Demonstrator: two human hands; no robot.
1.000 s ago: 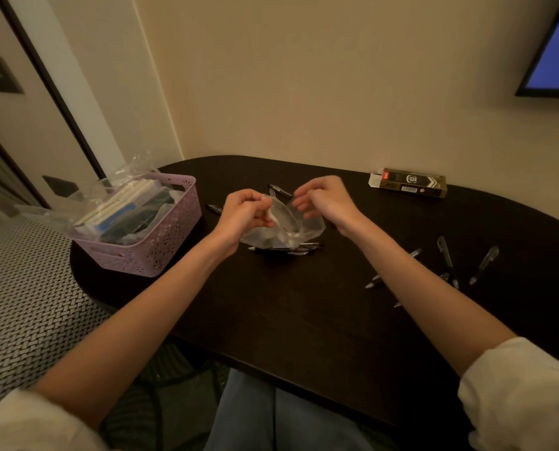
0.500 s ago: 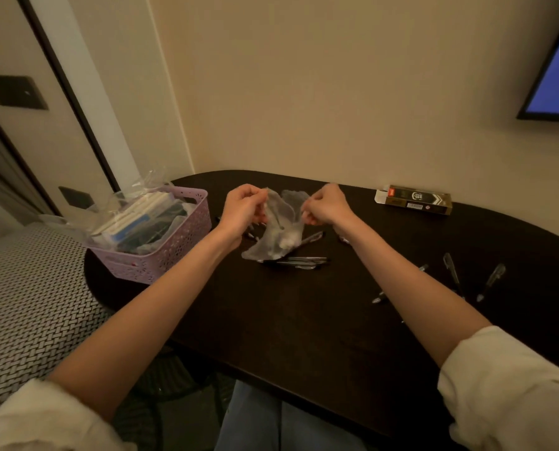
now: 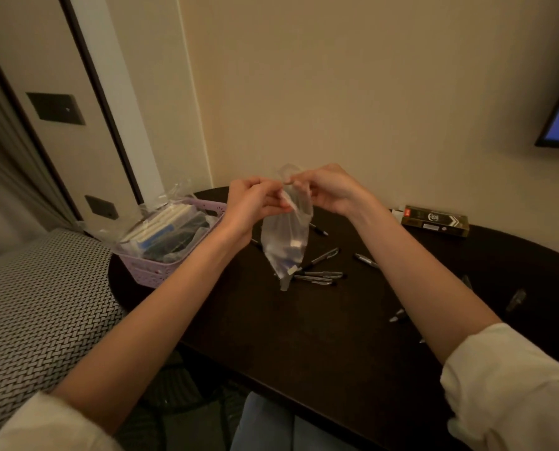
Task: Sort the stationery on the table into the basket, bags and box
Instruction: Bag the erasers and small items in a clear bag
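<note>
Both the left hand [image 3: 252, 203] and the right hand [image 3: 328, 190] pinched the top of a clear plastic bag [image 3: 286, 242], which hung above the dark table [image 3: 304, 336] with small pale items inside too blurred to name. Below and right of it loose pens [image 3: 320, 275] lay scattered, some dim toward the right edge. The lilac basket [image 3: 161, 268] of packets stood left at the table's edge, the box [image 3: 434, 220] far right by the wall.
</note>
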